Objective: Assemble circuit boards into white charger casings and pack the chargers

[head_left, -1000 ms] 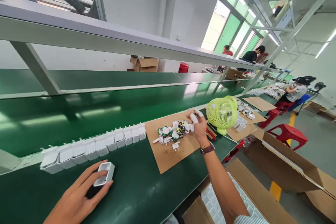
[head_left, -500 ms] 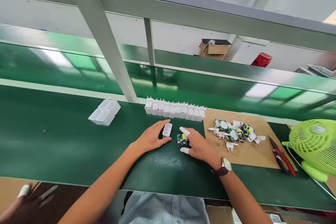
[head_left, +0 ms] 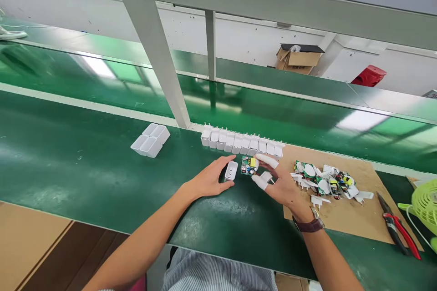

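My left hand [head_left: 211,178] curves round a small white plastic charger housing [head_left: 231,171] with slots in its end face, thumb on the near side and fingers on the far side. Just right of it, my right hand [head_left: 283,186], with white finger covers, holds a green circuit board [head_left: 249,165] carrying a yellow transformer and other parts. A white plug piece [head_left: 266,177] shows between the right thumb and fingers, at the board's right end. A narrow gap separates board and housing.
Behind my hands runs a row of white housings [head_left: 241,142]. Open white cases [head_left: 150,140] stand left. Circuit boards with plugs [head_left: 324,180] lie on a brown cardboard sheet [head_left: 355,223], beside red-handled pliers [head_left: 398,227] and a green fan [head_left: 425,204]. A grey post [head_left: 160,54] rises behind.
The camera view has shifted. My right hand has moved the circuit board away from me relative to the housing, and the white plug piece now shows. The left hand keeps its hold. Another person's hand has left view.
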{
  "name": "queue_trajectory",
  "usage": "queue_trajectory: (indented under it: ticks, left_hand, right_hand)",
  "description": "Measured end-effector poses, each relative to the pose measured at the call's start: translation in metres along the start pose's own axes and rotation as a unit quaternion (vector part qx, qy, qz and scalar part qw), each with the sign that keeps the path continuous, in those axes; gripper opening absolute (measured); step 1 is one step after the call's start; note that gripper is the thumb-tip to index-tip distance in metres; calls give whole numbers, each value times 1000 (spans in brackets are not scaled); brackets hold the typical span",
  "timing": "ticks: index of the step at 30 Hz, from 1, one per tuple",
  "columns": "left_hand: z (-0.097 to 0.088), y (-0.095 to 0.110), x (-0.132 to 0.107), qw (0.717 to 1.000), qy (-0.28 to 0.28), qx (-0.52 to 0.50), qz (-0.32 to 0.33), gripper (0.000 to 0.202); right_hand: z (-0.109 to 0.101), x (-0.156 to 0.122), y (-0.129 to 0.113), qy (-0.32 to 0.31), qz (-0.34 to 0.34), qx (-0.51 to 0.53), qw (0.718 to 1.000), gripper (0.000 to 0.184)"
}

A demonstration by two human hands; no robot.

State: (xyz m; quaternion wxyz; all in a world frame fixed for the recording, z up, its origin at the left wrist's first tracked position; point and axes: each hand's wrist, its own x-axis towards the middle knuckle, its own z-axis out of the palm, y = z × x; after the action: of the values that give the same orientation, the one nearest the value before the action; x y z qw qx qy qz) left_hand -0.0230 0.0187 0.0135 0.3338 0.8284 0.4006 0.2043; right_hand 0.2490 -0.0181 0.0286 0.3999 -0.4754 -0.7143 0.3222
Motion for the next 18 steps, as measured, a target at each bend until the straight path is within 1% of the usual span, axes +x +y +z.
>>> queue_trajectory:
  ticks: [4, 7, 9, 14, 18]
  left_hand:
    - [6, -4, 0, 999, 38, -13, 15, 80]
    - [9, -6, 0, 998, 63, -7, 28, 79]
    - [10, -7, 0, 996, 73, 0, 47, 77]
    - [13, -6, 2, 991, 90, 21, 96, 73]
    - [18, -4, 3, 981, 119, 36, 145, 75]
  right_hand:
    - [8, 2, 1, 40, -53, -28, 997, 49]
    - [12, -6, 0, 41, -76, -73, 994, 48]
    - [13, -11, -2, 35, -88, -94, 991, 48]
    - [18, -15, -7, 26, -158, -142, 977, 53]
    - [23, -19, -10, 59, -161, -182, 968, 58]
